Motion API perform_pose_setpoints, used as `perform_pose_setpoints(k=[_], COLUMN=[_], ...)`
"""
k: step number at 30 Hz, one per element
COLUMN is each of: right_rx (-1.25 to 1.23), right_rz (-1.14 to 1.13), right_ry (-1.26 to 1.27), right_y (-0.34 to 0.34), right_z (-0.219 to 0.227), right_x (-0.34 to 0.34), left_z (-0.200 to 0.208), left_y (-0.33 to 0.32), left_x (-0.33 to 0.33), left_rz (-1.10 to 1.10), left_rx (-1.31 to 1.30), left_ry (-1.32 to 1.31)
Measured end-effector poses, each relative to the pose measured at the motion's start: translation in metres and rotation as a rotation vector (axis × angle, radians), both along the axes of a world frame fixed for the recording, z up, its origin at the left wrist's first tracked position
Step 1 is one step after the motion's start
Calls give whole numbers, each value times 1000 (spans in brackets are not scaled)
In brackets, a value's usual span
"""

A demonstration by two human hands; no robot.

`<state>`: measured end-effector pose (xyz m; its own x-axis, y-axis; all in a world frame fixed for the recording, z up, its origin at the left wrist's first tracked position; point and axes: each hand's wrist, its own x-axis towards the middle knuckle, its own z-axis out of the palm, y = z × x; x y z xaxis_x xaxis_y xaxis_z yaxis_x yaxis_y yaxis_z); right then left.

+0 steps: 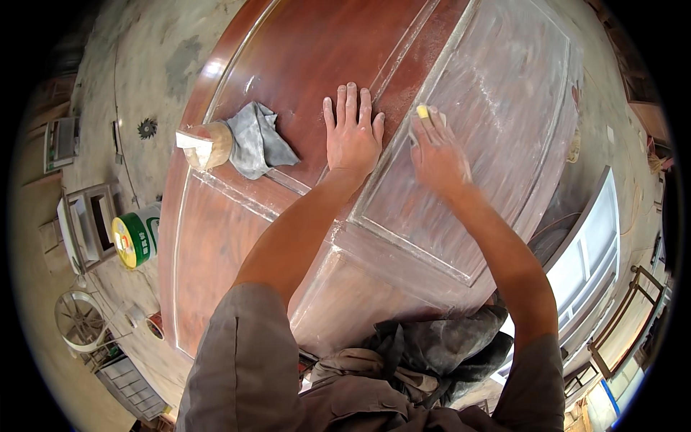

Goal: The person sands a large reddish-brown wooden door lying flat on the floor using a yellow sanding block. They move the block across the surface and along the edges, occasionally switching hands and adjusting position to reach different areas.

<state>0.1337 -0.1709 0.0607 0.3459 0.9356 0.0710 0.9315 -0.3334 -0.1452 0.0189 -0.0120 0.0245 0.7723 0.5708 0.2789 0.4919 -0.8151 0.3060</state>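
Note:
A large red-brown wooden door (pixel 317 43) with raised mouldings lies in front of me, its right panel (pixel 497 93) and near parts hazy with pale dust. My left hand (pixel 353 140) rests flat on the wood left of the central moulding, fingers stretched. On the dusty right panel, my right hand (pixel 440 155) presses down with its fingers close together. One of those fingertips has a yellow wrap (pixel 422 111). Something thin and greyish may be under these fingers, but I cannot make it out. Left of my left hand lies a crumpled grey cloth (pixel 259 140) against a tan roll (pixel 209 146).
A green and yellow bucket (pixel 135 239) stands on the floor to the left. Beyond it are a toothed saw blade (pixel 147 128) and a spoked wheel (pixel 81 320). A white panelled frame (pixel 590 245) leans at the right. Dark fabric (pixel 446 342) bunches near my waist.

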Motion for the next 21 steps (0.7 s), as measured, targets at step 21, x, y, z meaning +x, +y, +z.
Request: perform_pose_setpoints(k=[21], right_rx=[-29], right_rz=[28], right_ry=[136], right_y=[-10], right_z=[26], right_x=[-65], left_z=[0], left_y=[1], left_x=[-3], left_rz=[11], left_rx=[17], left_ry=[13])
